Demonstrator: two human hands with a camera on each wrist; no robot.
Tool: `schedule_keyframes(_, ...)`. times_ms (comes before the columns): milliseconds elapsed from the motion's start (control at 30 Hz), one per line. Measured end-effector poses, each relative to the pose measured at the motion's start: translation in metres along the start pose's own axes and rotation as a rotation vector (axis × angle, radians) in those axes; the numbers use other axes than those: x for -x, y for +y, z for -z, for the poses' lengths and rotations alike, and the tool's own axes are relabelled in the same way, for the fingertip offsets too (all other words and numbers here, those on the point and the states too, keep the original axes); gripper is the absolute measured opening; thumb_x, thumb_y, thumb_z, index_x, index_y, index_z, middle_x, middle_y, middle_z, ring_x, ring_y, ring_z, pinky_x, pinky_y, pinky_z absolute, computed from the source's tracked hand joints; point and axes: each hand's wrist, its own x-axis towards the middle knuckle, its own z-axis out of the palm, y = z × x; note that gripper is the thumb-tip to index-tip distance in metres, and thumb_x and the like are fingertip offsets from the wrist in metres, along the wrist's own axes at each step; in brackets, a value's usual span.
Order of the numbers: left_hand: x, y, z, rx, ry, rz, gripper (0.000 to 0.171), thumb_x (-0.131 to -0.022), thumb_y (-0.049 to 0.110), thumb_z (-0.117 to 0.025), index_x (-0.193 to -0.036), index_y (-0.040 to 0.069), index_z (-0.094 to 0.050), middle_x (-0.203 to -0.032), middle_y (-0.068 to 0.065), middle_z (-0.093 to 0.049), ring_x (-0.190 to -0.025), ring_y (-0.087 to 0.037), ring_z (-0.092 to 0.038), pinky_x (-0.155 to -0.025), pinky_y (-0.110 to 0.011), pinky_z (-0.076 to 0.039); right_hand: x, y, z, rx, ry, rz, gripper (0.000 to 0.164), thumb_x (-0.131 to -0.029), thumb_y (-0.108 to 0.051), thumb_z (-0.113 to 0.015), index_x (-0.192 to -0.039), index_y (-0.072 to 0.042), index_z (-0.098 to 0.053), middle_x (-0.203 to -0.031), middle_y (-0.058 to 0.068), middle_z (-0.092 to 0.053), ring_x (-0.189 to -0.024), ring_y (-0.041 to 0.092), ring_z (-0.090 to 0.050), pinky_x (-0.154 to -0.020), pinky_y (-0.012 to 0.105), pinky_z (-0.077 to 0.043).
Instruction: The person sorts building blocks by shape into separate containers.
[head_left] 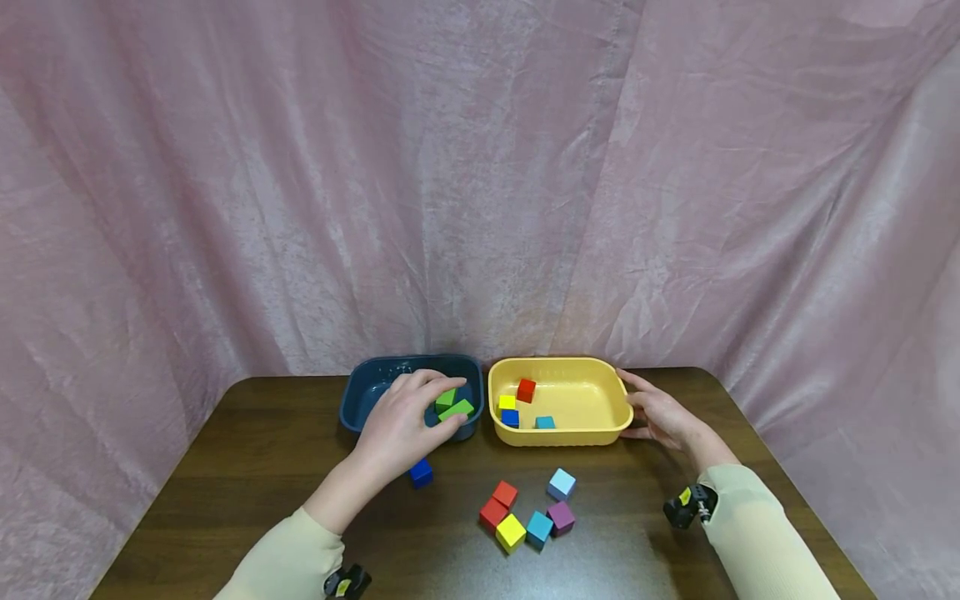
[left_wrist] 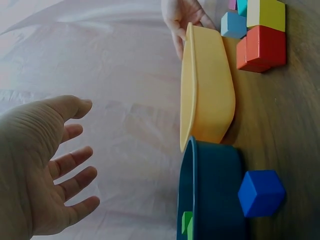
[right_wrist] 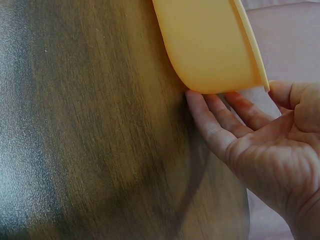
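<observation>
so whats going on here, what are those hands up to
A person is handling two trays of coloured blocks. The left hand, empty, is over the dark blue tray, which has two green blocks visible in it. The right hand touches the outer end of the yellow tray, where four blocks lie. Seven loose blocks are on the table in front.
</observation>
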Motion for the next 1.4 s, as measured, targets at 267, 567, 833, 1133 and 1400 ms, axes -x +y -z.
schedule_keyframes(267, 0.012, -0.008, 0.005, -0.020, 0.026, -0.022, 0.049, -0.088, 0.042, -0.080, -0.133, 0.028, -0.069, -0.127, 0.002, -0.064, -0.115, -0.022, -0.057, -0.088, -0.045, -0.053, -0.001, 0.001, 0.000, 0.007, 0.001, 0.000, 0.065, -0.109, -0.010, -0.035, -0.166, -0.022, -0.007, -0.159, 0.029, -0.023, -0.137, 0.046, -0.042, -0.099, 0.062, -0.047)
schedule_keyframes(567, 0.027, -0.022, 0.009, -0.042, 0.011, 0.009, 0.049, -0.089, 0.044, -0.079, -0.134, 0.029, -0.069, -0.124, 0.004, -0.065, -0.113, -0.021, -0.058, -0.086, -0.042, -0.054, 0.000, 0.002, 0.000, 0.011, 0.009, -0.006, 0.066, -0.109, -0.010, -0.035, -0.166, -0.023, -0.007, -0.160, 0.028, -0.022, -0.136, 0.045, -0.042, -0.098, 0.061, -0.048)
schedule_keyframes(833, 0.039, -0.032, 0.012, -0.066, 0.001, 0.044, 0.048, -0.089, 0.045, -0.078, -0.133, 0.026, -0.070, -0.123, 0.004, -0.065, -0.112, -0.021, -0.058, -0.084, -0.045, -0.055, 0.000, 0.002, 0.000, 0.015, 0.009, -0.002, 0.065, -0.109, -0.011, -0.036, -0.166, -0.023, -0.008, -0.158, 0.029, -0.026, -0.135, 0.045, -0.045, -0.097, 0.060, -0.050)
schedule_keyframes(1133, 0.053, -0.048, 0.008, -0.089, -0.027, 0.092, 0.047, -0.089, 0.043, -0.080, -0.131, 0.027, -0.071, -0.121, 0.004, -0.065, -0.110, -0.020, -0.058, -0.085, -0.044, -0.054, 0.000, 0.002, -0.001, 0.027, 0.009, 0.008, 0.066, -0.108, -0.010, -0.036, -0.167, -0.023, -0.007, -0.155, 0.032, -0.031, -0.131, 0.044, -0.050, -0.097, 0.060, -0.050)
schedule_keyframes(1400, 0.063, -0.062, -0.003, -0.108, -0.028, 0.096, 0.045, -0.087, 0.043, -0.081, -0.128, 0.026, -0.072, -0.117, 0.005, -0.066, -0.108, -0.021, -0.060, -0.086, -0.044, -0.054, -0.001, 0.003, -0.001, 0.027, 0.010, 0.004, 0.066, -0.109, -0.010, -0.036, -0.167, -0.023, -0.007, -0.156, 0.031, -0.029, -0.132, 0.044, -0.048, -0.097, 0.058, -0.051)
